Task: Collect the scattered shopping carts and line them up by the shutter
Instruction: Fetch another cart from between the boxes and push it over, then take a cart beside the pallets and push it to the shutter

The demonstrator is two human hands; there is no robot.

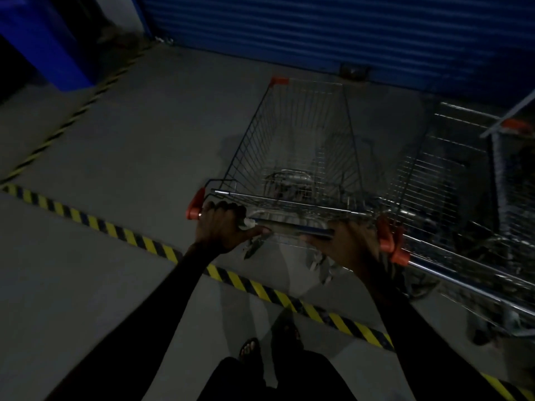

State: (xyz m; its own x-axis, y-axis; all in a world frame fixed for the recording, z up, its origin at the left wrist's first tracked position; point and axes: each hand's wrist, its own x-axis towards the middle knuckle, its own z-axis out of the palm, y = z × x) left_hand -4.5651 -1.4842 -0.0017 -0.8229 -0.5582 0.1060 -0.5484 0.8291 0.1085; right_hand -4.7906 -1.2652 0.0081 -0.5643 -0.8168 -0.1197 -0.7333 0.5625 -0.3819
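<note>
A wire shopping cart (pixel 298 134) with orange corner caps stands in front of me, its nose pointing at the blue roller shutter (pixel 333 33). My left hand (pixel 221 224) grips the left end of its handle bar (pixel 292 228). My right hand (pixel 347 244) grips the right end, next to an orange cap. A second cart (pixel 463 180) stands close beside it on the right, also facing the shutter. A third cart's corner (pixel 515 125) shows at the far right edge.
Yellow-and-black hazard tape (pixel 139 241) runs diagonally across the grey floor under my arms; another strip (pixel 75 111) leads toward the back left. A blue bin (pixel 49 41) stands at the upper left. My sandalled feet (pixel 252 348) show at the bottom.
</note>
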